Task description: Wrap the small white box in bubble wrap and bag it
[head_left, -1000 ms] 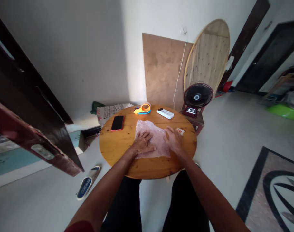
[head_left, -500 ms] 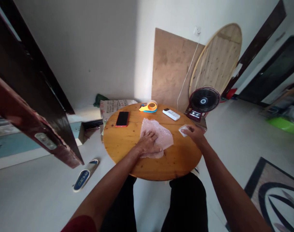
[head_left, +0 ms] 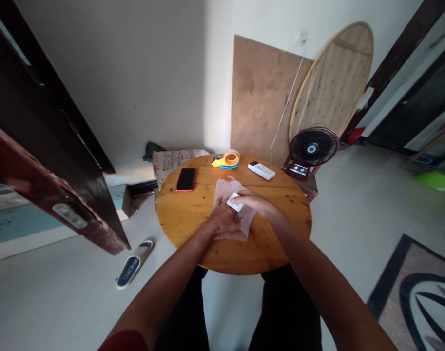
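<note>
A sheet of pinkish bubble wrap (head_left: 222, 188) lies on the round wooden table (head_left: 185, 224). My left hand (head_left: 224, 219) rests flat on the wrap with its fingers spread, partly hidden by the other hand. Above it, my right hand (head_left: 249, 199) pinches a small white square packet (head_left: 235, 202) between thumb and fingers. The packet is over the fingers of my left hand; whether it touches them I cannot tell.
Toward the table's far side are a phone (head_left: 186, 179), an orange tape dispenser (head_left: 227, 159) and a white remote control (head_left: 261, 170). A dark fan (head_left: 312, 148) stands beyond the right edge. A slipper (head_left: 134, 263) lies on the floor at the left.
My right hand has moved left with the white packet, from the table's right side to over the bubble wrap. My left hand has stayed on the wrap.
</note>
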Demonstrator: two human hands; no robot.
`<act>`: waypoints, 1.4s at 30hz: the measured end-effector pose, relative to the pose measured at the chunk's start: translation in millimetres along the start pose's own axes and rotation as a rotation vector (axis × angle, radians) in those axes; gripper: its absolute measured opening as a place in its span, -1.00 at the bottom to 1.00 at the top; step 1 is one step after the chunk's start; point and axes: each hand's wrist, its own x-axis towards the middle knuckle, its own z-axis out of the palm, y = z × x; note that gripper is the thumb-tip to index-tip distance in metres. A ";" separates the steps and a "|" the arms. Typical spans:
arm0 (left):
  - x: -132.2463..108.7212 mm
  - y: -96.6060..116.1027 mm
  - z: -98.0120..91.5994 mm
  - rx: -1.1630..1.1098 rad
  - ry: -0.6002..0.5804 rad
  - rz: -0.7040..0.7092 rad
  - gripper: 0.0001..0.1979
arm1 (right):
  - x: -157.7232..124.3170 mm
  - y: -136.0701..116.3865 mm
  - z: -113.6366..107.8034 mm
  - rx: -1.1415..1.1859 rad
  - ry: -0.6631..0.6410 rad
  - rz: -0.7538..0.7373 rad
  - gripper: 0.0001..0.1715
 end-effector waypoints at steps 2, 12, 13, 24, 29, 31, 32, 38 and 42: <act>1.5 -1.1 1.9 -0.018 0.006 0.021 -0.34 | -5.4 8.9 -9.9 0.016 -0.001 0.021 -0.74; -10.7 -16.0 -10.5 -0.046 0.142 -0.090 -0.66 | -13.9 48.8 -11.9 -0.037 0.112 -0.028 -0.71; -13.2 -17.6 -12.4 -0.038 0.134 -0.114 -0.70 | -12.9 51.3 -11.7 -0.078 0.136 -0.028 -0.71; -24.1 -22.2 4.5 0.007 0.087 -0.061 -0.39 | -26.7 50.7 -3.8 -0.404 0.189 -0.221 -0.42; -24.9 -21.5 8.3 0.017 0.123 -0.075 -0.39 | -25.9 65.2 -6.0 -0.280 0.198 -0.248 -0.60; -25.4 -20.3 8.1 0.023 0.138 -0.080 -0.39 | -22.1 68.0 -5.9 -0.249 0.236 -0.241 -0.54; -25.7 -19.6 7.7 0.028 0.144 -0.082 -0.40 | -19.8 68.6 -5.8 -0.233 0.244 -0.246 -0.51; -26.7 -17.2 4.6 0.062 0.148 -0.077 -0.41 | -11.2 75.2 -5.8 -0.166 0.204 -0.315 -0.38; -27.2 -16.9 3.9 0.057 0.150 -0.068 -0.41 | -9.4 88.0 -1.2 -0.092 0.276 -0.301 -0.29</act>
